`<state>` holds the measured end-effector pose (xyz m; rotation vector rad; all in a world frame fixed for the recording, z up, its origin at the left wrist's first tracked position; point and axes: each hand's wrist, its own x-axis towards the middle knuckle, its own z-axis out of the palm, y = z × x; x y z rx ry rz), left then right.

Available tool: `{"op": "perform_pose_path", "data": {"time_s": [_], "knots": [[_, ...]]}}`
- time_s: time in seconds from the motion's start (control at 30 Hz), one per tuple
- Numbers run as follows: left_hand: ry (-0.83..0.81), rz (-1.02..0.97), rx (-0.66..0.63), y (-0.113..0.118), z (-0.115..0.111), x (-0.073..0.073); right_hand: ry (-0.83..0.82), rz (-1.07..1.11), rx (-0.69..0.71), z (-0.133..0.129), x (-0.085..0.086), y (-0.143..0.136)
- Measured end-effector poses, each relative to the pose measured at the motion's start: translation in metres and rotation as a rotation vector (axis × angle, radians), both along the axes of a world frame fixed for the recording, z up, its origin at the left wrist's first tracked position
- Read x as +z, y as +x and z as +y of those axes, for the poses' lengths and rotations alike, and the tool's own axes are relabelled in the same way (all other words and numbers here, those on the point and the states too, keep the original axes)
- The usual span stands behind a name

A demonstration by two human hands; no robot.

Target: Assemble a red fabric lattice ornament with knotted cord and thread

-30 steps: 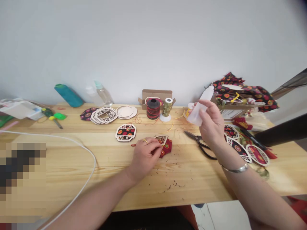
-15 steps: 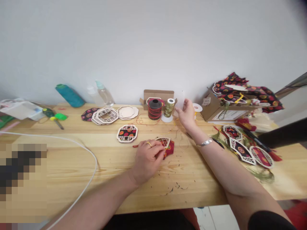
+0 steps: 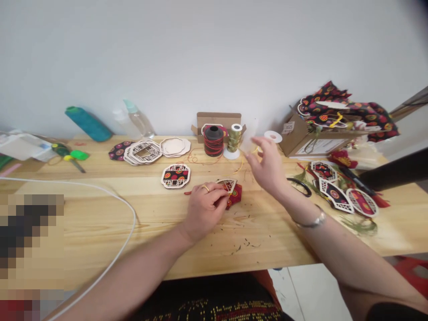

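Note:
My left hand (image 3: 205, 207), a gold ring on one finger, has its fingers closed on a red patterned fabric piece (image 3: 236, 197) flat on the table. A fan-shaped wooden lattice frame (image 3: 228, 183) lies against that fabric, partly under the fingers. Yellow thread shows at the fingertips. My right hand (image 3: 265, 167) is raised beside the spools, thumb and fingers apart, with nothing visible between them. Behind it stands a white-flanged spool (image 3: 273, 136), partly hidden. To its left are a gold thread spool (image 3: 235, 139) and a spool of dark red cord (image 3: 214, 141).
An octagonal lattice ornament (image 3: 175, 176) lies left of my hands, with stacked wooden frames (image 3: 143, 152) behind. Black-handled scissors (image 3: 299, 187) and finished ornaments (image 3: 336, 196) lie at the right, before a cardboard box (image 3: 323, 145) of fabric. A white cable (image 3: 129, 236) curves across the left.
My right hand has come back a little from the spools toward me, its fingers now spread forward. My left hand keeps its hold on the fabric. The view has tilted slightly downward.

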<state>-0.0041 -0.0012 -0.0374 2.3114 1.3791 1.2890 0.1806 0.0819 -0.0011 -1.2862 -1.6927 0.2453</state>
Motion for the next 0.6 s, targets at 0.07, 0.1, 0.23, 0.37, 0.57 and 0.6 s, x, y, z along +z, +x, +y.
{"op": "perform_pose_path", "data": {"time_s": [0.07, 0.1, 0.23, 0.37, 0.57, 0.6], "knots": [[-0.011, -0.007, 0.007, 0.001, 0.0, 0.002, 0.121, -0.095, 0.161, -0.031, 0.003, -0.004], [-0.014, -0.015, 0.011, 0.001, 0.0, 0.003, 0.142, -0.109, 0.209, -0.042, 0.002, -0.006], [-0.028, -0.051, 0.011, 0.001, 0.0, 0.007, 0.223, -0.151, 0.328, -0.058, -0.006, -0.006], [-0.046, -0.092, 0.013, 0.0, 0.0, 0.009, 0.187, -0.179, 0.394, -0.053, -0.011, -0.002], [-0.063, -0.117, 0.031, 0.0, 0.0, 0.008, 0.191, -0.192, 0.403, -0.052, -0.014, -0.003], [-0.062, -0.118, 0.033, 0.0, 0.0, 0.008, 0.194, -0.191, 0.405, -0.052, -0.014, -0.003]]}}
